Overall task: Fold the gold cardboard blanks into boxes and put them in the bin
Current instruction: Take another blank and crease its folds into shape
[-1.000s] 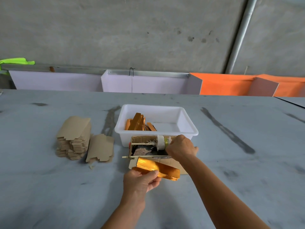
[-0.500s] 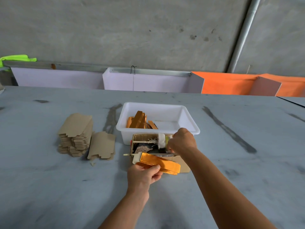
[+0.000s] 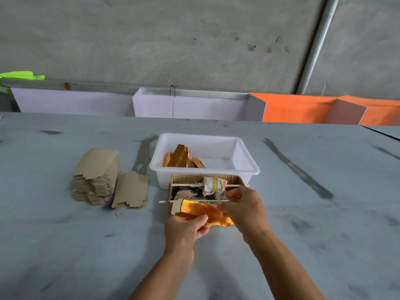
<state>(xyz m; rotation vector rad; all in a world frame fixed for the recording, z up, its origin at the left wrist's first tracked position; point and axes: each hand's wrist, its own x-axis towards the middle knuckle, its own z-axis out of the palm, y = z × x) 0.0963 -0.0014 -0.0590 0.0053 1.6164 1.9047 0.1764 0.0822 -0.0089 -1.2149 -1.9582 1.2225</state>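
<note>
A partly folded gold box (image 3: 200,211) lies across the middle of the view, just above the table. My left hand (image 3: 186,229) grips its near left edge from below, thumb on top. My right hand (image 3: 244,207) holds its right end with curled fingers. Behind them stands a white plastic bin (image 3: 245,168) with several folded gold boxes (image 3: 179,158) leaning in its left half. A stack of flat blanks (image 3: 96,176), brown side up, sits at the left, with loose blanks (image 3: 131,190) beside it.
A small open cardboard box (image 3: 203,187) with rags, a taped cloth roll and two thin sticks across it stands between the bin and my hands. Grey table all around; lilac and orange panels line the far edge under a concrete wall.
My right hand has come back from the cloth roll in the cardboard box down onto the right end of the gold box. The left hand keeps its grip.
</note>
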